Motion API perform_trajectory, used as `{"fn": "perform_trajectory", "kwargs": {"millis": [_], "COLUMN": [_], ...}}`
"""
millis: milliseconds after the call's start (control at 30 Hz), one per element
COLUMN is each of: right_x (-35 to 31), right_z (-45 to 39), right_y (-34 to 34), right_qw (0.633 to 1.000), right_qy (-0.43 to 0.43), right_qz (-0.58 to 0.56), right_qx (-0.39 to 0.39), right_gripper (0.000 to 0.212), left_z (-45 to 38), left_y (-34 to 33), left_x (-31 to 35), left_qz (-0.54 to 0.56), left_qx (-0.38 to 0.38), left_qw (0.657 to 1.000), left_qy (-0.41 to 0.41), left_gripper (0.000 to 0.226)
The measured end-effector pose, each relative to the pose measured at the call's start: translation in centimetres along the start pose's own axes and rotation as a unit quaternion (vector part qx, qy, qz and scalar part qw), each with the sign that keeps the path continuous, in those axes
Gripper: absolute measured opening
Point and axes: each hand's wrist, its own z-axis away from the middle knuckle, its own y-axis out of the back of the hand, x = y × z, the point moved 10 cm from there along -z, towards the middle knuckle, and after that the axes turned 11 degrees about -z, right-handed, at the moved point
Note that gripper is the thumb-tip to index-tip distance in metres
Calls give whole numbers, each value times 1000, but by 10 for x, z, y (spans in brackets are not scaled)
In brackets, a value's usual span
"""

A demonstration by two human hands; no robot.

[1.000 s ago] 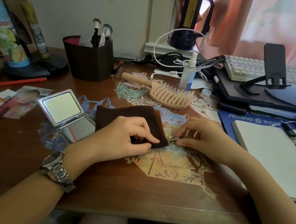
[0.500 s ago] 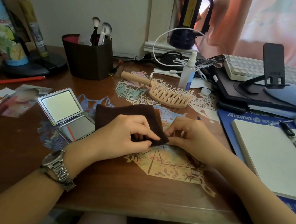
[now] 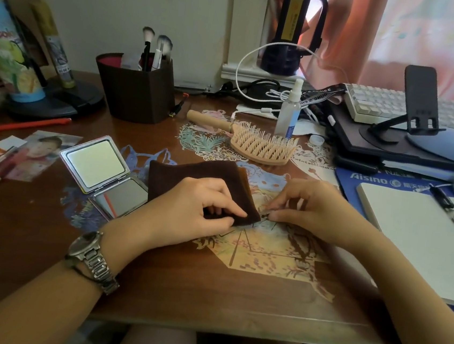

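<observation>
Cloth: soft, brown, folded square.

From my feed the brown cloth looks matt and fuzzy. Desk is glossy wood; the watch looks like brushed metal.

Left grip palm-down, thumb and forefinger in a pinch; right grip just beside it, fingertips together.

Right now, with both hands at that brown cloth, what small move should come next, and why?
Probably the right hand should pull the small metal piece it pinches outward from the corner of the brown cloth: the left hand grips that corner, bracing the cloth.
</observation>
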Motion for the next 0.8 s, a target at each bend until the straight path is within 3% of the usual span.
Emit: {"fn": "perform_trajectory", "kwargs": {"millis": [167, 467, 800], "right_x": [17, 14, 15], "right_z": [8, 12, 17], "right_y": [17, 14, 18], "right_qw": [999, 999, 991], "right_qy": [-38, -48, -65], "right_qz": [10, 1, -115], "right_qx": [32, 20, 35], "right_gripper": [10, 11, 15], "left_z": [0, 0, 0], "left_y": [0, 5, 5], "left_x": [0, -2, -3], "left_qz": [-7, 9, 17], "left_qx": [-2, 13, 14], "left_qw": [1000, 1000, 1000], "left_qy": [1, 7, 9], "left_gripper": [23, 22, 22]}}
